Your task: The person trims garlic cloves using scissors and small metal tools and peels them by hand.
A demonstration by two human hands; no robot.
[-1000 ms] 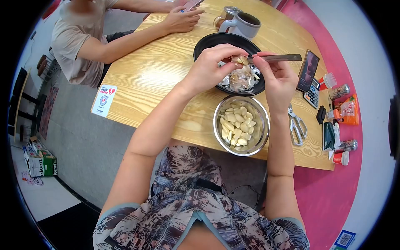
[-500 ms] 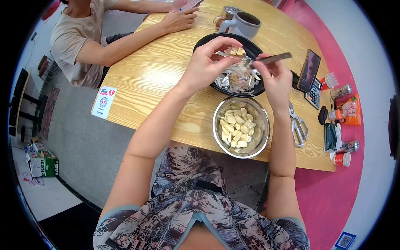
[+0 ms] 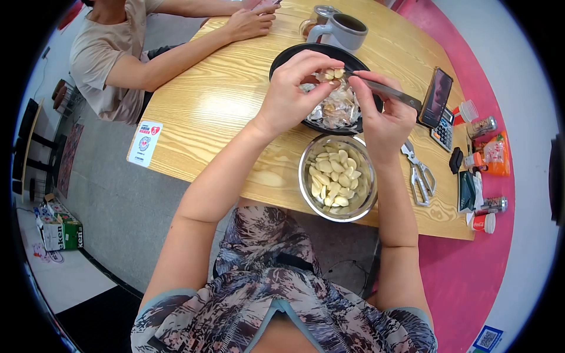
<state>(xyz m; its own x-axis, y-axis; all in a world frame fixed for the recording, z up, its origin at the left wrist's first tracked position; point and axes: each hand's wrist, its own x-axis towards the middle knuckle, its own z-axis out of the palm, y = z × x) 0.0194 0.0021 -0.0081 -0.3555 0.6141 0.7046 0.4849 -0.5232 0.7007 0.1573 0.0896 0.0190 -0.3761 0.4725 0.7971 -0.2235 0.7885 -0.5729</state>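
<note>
Garlic cloves (image 3: pixel 334 74), joined in a small cluster, are pinched between the thumb and fingers of my left hand (image 3: pixel 297 91). My right hand (image 3: pixel 382 115) grips a knife (image 3: pixel 391 92), its tip end close to the garlic and its handle pointing right. Both hands are above a black plate (image 3: pixel 286 57) heaped with papery garlic skins (image 3: pixel 336 110). Nearer to me, a steel bowl (image 3: pixel 367 200) holds several pale peeled cloves (image 3: pixel 334 176). The exact contact between blade and garlic is too small to tell.
Across the table (image 3: pixel 194 141) at the upper left sits a person (image 3: pixel 118 65) holding a phone. A grey mug (image 3: pixel 347 33) and a glass jar stand behind the plate. To the right are scissors (image 3: pixel 419 176), a propped phone (image 3: pixel 436 97), a calculator (image 3: pixel 441 135) and small jars.
The knife has swung from pointing away from the garlic back to beside it, its handle now tilted down to the right. My left hand keeps its pinch on the garlic.
</note>
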